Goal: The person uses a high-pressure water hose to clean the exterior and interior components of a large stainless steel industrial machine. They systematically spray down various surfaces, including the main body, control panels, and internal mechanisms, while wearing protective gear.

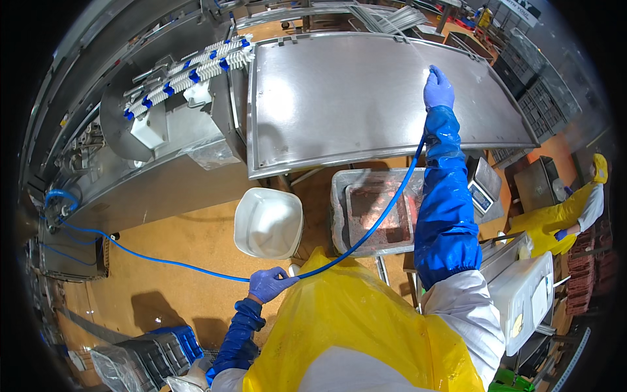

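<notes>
My gloved right hand reaches out over a stainless steel table, closed around the end of a blue hose. A thin jet of water leaves that hand towards the table's far edge. The nozzle itself is mostly hidden by the fingers. Lower down, near my yellow apron, my gloved left hand grips the same hose along its length. From there the hose runs left across the floor to a fitting beside the machine. The steel tabletop looks wet and shiny.
A white tub stands below the table, beside a grey crate containing reddish material. A conveyor machine with a white-and-blue belt is at left. A scale sits at right. Another person in yellow stands further right. Stacked crates lie lower left.
</notes>
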A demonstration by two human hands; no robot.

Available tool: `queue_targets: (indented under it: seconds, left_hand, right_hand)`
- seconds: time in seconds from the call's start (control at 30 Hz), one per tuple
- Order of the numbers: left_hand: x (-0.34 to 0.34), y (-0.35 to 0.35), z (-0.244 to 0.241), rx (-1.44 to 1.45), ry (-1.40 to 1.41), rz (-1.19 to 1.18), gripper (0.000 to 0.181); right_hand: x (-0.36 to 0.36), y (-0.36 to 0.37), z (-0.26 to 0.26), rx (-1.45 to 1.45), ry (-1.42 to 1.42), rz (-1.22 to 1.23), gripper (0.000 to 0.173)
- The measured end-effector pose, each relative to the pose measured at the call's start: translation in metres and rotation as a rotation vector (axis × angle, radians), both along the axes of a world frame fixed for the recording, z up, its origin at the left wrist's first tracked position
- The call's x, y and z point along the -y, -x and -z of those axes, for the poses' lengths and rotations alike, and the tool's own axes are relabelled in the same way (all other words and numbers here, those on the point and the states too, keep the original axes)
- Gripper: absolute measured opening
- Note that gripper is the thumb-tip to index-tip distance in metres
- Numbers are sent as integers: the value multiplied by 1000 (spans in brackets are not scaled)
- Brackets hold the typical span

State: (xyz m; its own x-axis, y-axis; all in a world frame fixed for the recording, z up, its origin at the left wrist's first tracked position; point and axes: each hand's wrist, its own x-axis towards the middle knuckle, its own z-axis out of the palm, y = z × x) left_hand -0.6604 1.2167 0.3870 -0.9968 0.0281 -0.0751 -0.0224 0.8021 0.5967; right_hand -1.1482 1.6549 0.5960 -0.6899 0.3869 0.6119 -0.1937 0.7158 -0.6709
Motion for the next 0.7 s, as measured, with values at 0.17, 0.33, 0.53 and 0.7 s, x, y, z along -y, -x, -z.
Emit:
queue_targets:
  seconds: [0.17, 0.33, 0.53, 0.7]
  left_hand:
    - [-2, 2, -4, -107, -28, 13, 44]
    - [-4, 5, -2, -138, -12, 28, 42]
    - [-4, 10, -1, -133, 0, 51, 44]
    - [-6, 8, 1, -97, 14, 44, 45]
  right_hand:
    - [-28, -12, -1, 42, 74, 39, 37]
    - [-46, -16, 4, 65, 96, 68, 38]
    - [-59, -10, 15, 25, 109, 36, 36]
    - [-43, -14, 13, 25, 140, -7, 36]
